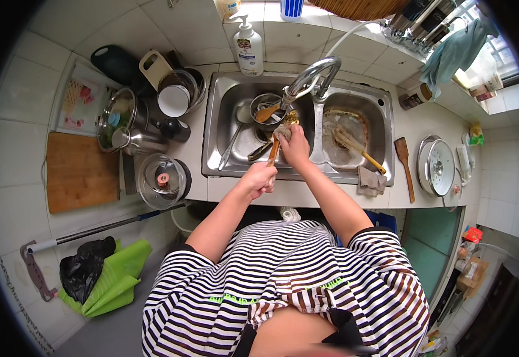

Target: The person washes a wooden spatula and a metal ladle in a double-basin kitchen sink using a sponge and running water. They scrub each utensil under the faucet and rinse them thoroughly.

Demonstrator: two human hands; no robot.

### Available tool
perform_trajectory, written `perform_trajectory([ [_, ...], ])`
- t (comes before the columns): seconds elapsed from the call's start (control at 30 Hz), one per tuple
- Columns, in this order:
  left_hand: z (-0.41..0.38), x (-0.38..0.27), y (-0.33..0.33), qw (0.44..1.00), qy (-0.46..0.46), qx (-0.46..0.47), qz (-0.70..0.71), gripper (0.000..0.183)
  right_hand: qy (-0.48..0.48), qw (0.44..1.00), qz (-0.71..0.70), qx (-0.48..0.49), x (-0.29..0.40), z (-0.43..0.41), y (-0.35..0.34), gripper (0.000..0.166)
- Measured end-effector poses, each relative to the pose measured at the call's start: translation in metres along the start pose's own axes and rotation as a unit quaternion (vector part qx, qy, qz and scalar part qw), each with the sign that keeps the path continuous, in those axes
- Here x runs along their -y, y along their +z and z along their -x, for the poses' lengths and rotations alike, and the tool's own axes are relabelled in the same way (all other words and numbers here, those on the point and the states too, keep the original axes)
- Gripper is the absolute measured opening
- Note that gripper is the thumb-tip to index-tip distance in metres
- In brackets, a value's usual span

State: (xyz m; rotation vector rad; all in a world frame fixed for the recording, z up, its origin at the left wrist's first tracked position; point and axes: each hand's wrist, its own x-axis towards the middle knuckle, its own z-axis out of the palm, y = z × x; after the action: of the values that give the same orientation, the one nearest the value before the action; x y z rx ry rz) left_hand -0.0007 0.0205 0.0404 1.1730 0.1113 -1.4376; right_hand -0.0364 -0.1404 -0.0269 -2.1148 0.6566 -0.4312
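My left hand (261,179) grips the lower end of a wooden-handled utensil (273,153) over the left bowl of the steel sink (224,166). Higher up, my right hand (294,145) presses a wet greyish cloth (282,131) against it; the utensil's far end is hidden. A small steel pot (257,103) holding a wooden spoon (267,113) and other utensils stands in the same bowl. A steel ladle (231,145) lies left of it. The chrome faucet (309,71) arches above. In the right bowl lies a brush with a yellow handle (372,162).
A white pump bottle (248,50) stands behind the sink. A folded rag (371,181) hangs over the front rim, with a wooden spatula (404,166) and lidded pot (438,168) to its right. A glass lid (162,180) and steel flask (140,142) are at left.
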Motion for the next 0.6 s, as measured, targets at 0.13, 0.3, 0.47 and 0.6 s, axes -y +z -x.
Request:
perform_trajectory([
  [0.13, 0.001, -0.009, -0.001, 0.999, 0.001, -0.032, 0.002, 0.016, 0.048, 0.983, -0.163, 0.075, 0.008, 0.020, 0.006, 0.034],
  [0.3, 0.010, -0.006, 0.010, 0.999, -0.020, -0.016, -0.019, 0.015, 0.053, 0.996, 0.068, -0.026, -0.008, -0.023, -0.007, 0.029],
  [0.47, 0.017, -0.010, 0.011, 0.999, -0.010, -0.026, -0.042, 0.013, 0.089, 0.996, 0.007, 0.011, -0.025, -0.030, -0.004, 0.032],
  [0.6, 0.019, -0.007, 0.006, 0.998, -0.014, -0.020, -0.051, 0.011, 0.109, 0.994, -0.026, 0.018, -0.026, -0.032, -0.006, 0.031],
])
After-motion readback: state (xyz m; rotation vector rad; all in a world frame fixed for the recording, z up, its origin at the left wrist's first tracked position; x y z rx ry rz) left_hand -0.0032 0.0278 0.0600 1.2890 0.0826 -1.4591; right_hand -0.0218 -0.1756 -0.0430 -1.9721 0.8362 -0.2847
